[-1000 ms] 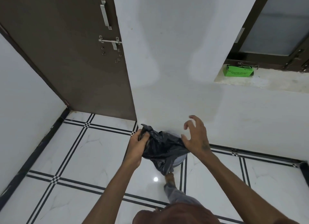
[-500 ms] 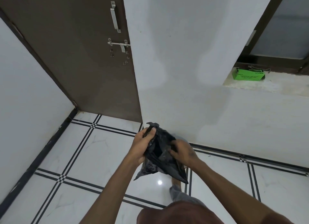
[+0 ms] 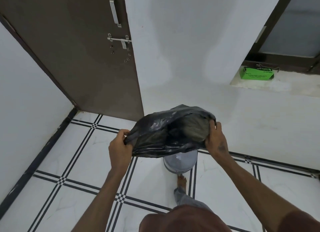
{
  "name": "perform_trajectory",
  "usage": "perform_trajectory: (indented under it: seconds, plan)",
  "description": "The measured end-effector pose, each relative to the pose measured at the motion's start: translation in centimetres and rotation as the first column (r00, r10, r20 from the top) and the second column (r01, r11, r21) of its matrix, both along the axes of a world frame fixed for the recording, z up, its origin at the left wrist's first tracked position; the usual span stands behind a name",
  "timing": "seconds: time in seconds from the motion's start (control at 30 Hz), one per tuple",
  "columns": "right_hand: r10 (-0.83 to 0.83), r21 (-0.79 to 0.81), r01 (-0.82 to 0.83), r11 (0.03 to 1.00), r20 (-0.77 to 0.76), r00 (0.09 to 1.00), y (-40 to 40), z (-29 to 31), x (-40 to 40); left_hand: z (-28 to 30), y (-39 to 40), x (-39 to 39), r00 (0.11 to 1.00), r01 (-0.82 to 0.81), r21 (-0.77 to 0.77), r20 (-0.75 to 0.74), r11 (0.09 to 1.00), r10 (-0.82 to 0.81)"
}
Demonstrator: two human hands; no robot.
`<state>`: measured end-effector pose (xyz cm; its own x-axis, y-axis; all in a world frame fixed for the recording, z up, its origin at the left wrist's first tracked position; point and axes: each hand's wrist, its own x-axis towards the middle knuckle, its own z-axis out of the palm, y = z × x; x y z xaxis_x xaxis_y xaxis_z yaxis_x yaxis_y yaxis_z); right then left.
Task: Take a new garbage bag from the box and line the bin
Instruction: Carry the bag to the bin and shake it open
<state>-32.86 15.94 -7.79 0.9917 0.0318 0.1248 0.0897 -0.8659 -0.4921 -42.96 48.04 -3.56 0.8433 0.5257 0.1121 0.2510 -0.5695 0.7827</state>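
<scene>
Both hands grip the bag (image 3: 170,133) by its rim: left hand (image 3: 119,147) pinches the left edge, right hand (image 3: 215,140) the right edge. Between them the mouth is stretched wide, above the bin (image 3: 180,163). Farther away, the box (image 3: 256,73) lies on the sill (image 3: 277,86).

Bag pulled open wide above the bin

The hands, close together a second ago with the bag (image 3: 170,132) bunched small between them, are now well apart: the left hand (image 3: 119,146) grips the bag's left edge and the right hand (image 3: 215,139) grips its right edge, where earlier its fingers were spread loose and then pinched the middle. The bag is stretched into a broad, open mouth instead of a crumpled clump. The bin (image 3: 180,163), almost wholly hidden behind the bag before, now shows its pale rim and wall below the bag. A bare foot (image 3: 181,180) shows more fully beside the bin.
</scene>
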Motion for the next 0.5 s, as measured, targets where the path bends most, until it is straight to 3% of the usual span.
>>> perform_trajectory:
  seconds: [0.1,0.2,0.3,0.37,0.43,0.5]
  plan:
    - [0.065,-0.119,-0.106,0.987,-0.307,0.949,-1.5,-1.8,-1.8,-3.2,0.6,-0.6,0.954,0.138,0.147,-0.285,0.979,-0.091]
    - [0.084,-0.295,-0.291,0.910,-0.556,0.827,-3.2,-4.0,-3.0,-5.7,1.2,-1.5,0.788,0.243,0.102,-0.600,0.965,-0.135]
    - [0.051,-0.321,-0.420,0.849,-0.741,0.670,-4.3,-5.9,-3.3,-6.5,1.2,-2.1,0.750,0.134,0.031,-0.657,0.991,-0.081]
    - [0.042,-0.331,-0.479,0.813,-0.788,0.615,-4.5,-6.4,-3.3,-6.7,1.0,-2.2,0.741,0.105,0.013,-0.668,0.994,-0.069]
    - [0.047,-0.323,-0.483,0.814,-0.792,0.608,-4.4,-6.5,-3.0,-6.7,0.9,-2.0,0.755,0.061,-0.026,-0.653,0.998,-0.063]
    - [0.059,-0.302,-0.422,0.855,-0.751,0.658,-4.2,-6.3,-2.5,-6.4,0.5,-1.4,0.810,-0.014,-0.110,-0.584,0.994,-0.053]
